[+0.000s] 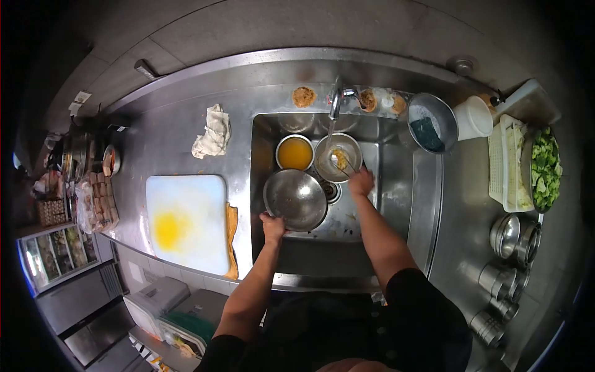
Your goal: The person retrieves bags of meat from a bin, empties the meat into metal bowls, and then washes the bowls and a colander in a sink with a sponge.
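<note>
My left hand (pixel 273 228) grips the near rim of a wide metal bowl (pixel 295 201), tilted in the sink (pixel 384 214). My right hand (pixel 361 182) is closed around thin dark sticks (pixel 341 167) resembling chopsticks, their ends inside a smaller metal bowl (pixel 322 147). That bowl stands under the faucet (pixel 336 102), from which water appears to run, and yellow bits lie in it. To its left sits a round metal container (pixel 295 153) of orange-yellow liquid. Part of the drain (pixel 333 193) shows between the bowls.
Left of the sink lie a white cutting board (pixel 192 248) with a yellow stain and a crumpled cloth (pixel 213 131). Along the right counter stand a metal bowl (pixel 441 102), a white bucket (pixel 474 118), a basket (pixel 496 167) with greens, and several metal pots (pixel 496 279).
</note>
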